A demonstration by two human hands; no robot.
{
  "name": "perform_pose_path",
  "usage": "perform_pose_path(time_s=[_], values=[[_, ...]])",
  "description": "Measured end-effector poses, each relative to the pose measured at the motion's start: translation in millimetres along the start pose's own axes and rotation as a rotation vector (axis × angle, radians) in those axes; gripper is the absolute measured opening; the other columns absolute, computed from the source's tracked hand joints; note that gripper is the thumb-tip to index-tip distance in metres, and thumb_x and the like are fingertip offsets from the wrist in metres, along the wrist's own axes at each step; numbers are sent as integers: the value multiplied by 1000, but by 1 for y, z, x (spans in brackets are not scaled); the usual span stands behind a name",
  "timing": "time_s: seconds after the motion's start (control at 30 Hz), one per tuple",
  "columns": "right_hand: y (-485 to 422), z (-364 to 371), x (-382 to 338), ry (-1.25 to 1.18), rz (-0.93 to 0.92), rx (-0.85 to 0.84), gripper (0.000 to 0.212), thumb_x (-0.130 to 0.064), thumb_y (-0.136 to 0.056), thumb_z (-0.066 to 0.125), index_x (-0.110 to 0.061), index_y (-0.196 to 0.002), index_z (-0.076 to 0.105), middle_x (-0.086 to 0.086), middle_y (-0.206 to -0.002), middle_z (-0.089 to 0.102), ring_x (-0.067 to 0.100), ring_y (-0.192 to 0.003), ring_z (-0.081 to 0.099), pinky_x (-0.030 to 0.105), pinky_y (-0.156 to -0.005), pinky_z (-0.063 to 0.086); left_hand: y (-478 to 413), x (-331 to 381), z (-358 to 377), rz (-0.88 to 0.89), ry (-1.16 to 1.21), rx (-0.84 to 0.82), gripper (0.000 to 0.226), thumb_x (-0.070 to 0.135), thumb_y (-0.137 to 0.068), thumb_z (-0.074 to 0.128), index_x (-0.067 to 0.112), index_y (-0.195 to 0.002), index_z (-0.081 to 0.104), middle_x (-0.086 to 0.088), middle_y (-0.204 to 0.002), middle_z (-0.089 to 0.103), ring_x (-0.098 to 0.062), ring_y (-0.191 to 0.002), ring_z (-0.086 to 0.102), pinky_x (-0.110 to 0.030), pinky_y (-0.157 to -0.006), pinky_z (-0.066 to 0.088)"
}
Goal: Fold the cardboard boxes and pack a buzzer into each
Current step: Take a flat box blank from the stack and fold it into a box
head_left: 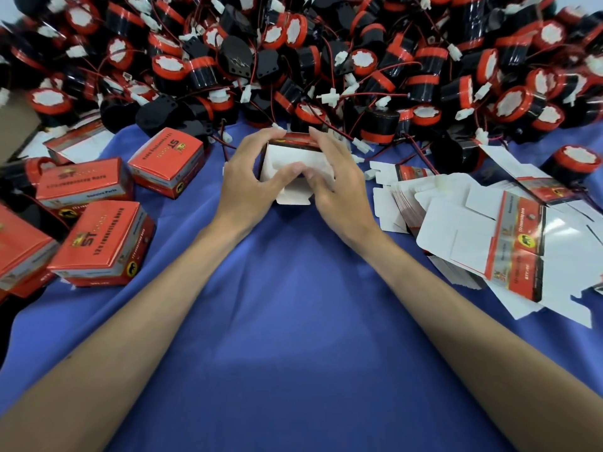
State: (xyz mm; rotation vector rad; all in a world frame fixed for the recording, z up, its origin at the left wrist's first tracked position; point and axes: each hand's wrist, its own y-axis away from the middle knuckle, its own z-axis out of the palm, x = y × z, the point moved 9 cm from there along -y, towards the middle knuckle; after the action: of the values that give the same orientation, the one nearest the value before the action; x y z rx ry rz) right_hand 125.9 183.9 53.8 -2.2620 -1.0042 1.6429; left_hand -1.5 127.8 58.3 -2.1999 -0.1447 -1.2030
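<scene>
A blue cloth (293,321) covers the table. Its widest bare stretch lies on my near side, between and under my forearms, running down to the bottom of the view. Toward the far side that room closes fast. The heap of buzzers (293,44) fills the whole back of the table from left to right. Its nearest ones, trailing red wires and white plugs, lie just behind my fingers. A pale wall shows only in the top corners.

On my left the closed boxes (101,243) lie tumbled at odd angles, red faces up, and the nearest is well clear of my left forearm. A brown cardboard sheet (16,122) pokes in at the left edge. On my right the flat box blanks (473,230) spread in a loose fan, mostly white side up, and their nearest corners come close beside my right wrist. Beyond them a lone buzzer (571,161) stands upright on the cloth.

The half-folded box (287,154) sits in the middle of the cloth, just in front of the heap, held between both hands. My left hand (248,177) grasps its left side, with the fingers curled over the top edge and the thumb pressing on the white inner panel. My right hand (336,181) grasps the right side the same way, and the two thumbs meet at the centre. The box's open end faces me, white inside, with a red and black printed strip along the top. A white tab flap (293,199) sticks out below my thumbs toward me. I cannot tell whether anything is inside.
</scene>
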Motion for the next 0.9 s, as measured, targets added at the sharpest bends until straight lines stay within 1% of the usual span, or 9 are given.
perform_pose_path(time_s=[0.1, 0.23, 0.33, 0.4, 0.5, 0.57, 0.67, 0.77, 0.9], values=[[0, -10, 0, -45, 0, 90, 38, 3, -87, 60, -4, -125, 59, 6, -127, 58, 5, -117, 49, 16, -101, 38, -1, 2, 2, 19, 18, -34, 51, 36, -83, 66, 15, -129, 56, 0, -131, 56, -8, -124, 50, -30, -107, 39], [2, -19, 11, -154, 126, 167, 34, -3, -84, 66, -11, -117, 65, -4, -117, 63, 6, -112, 55, 20, -99, 42, 2, 4, 9, 49, 69, -134, 54, 27, -91, 56, 7, -140, 43, -9, -140, 48, -22, -132, 46, -41, -111, 37], [2, -22, 13, -202, 150, 195, 33, -1, -81, 69, -10, -113, 68, -4, -114, 64, 2, -106, 56, 6, -84, 41, 1, 1, 15, 24, 85, -188, 56, 26, -92, 56, 8, -143, 39, -14, -142, 46, -26, -132, 45, -42, -110, 38], [2, -21, 13, -254, 155, 181, 33, 1, -79, 70, -8, -111, 69, -1, -115, 65, 3, -108, 57, 2, -79, 41, -1, -6, 15, -29, 114, -188, 58, 22, -92, 61, 9, -143, 38, -12, -140, 48, -14, -126, 51, -27, -104, 42], [1, -17, 6, -209, 98, 140, 34, -1, -79, 73, -7, -112, 69, 0, -118, 66, 3, -113, 57, 8, -89, 40, -4, -11, 11, -58, 103, -152, 56, 11, -91, 65, 9, -142, 42, 4, -134, 49, 20, -110, 47, -5, -93, 36], [1, -14, 6, -223, 94, 104, 35, -3, -82, 70, -7, -117, 67, -2, -117, 67, 5, -111, 59, 11, -85, 45, -4, -15, 9, -85, 142, -128, 47, 9, -90, 66, 7, -134, 50, 5, -127, 55, 9, -111, 52, -15, -96, 42], [3, -3, 14, -580, 214, -22, 39, -17, -94, 52, -12, -132, 56, -1, -119, 64, 15, -112, 60, 28, -71, 56, -5, -18, 2, -116, 230, -58, 31, 11, -90, 67, 9, -120, 56, 1, -119, 60, -7, -108, 57, -26, -92, 49], [2, 3, 20, -759, 308, -75, 41, -14, -101, 39, -10, -141, 45, 3, -134, 56, 24, -126, 53, 30, -76, 56, -4, -25, 4, -230, 455, -54, 25, 16, -89, 66, 21, -112, 57, -2, -118, 62, -20, -112, 61, -36, -83, 57], [1, 5, 21, -644, 289, -80, 45, -11, -98, 50, -11, -143, 44, -12, -129, 56, 3, -122, 54, 25, -81, 53, -3, -29, 4, -305, 585, -67, 20, 15, -95, 61, 28, -108, 58, 0, -113, 64, -26, -107, 65, -35, -69, 58]])
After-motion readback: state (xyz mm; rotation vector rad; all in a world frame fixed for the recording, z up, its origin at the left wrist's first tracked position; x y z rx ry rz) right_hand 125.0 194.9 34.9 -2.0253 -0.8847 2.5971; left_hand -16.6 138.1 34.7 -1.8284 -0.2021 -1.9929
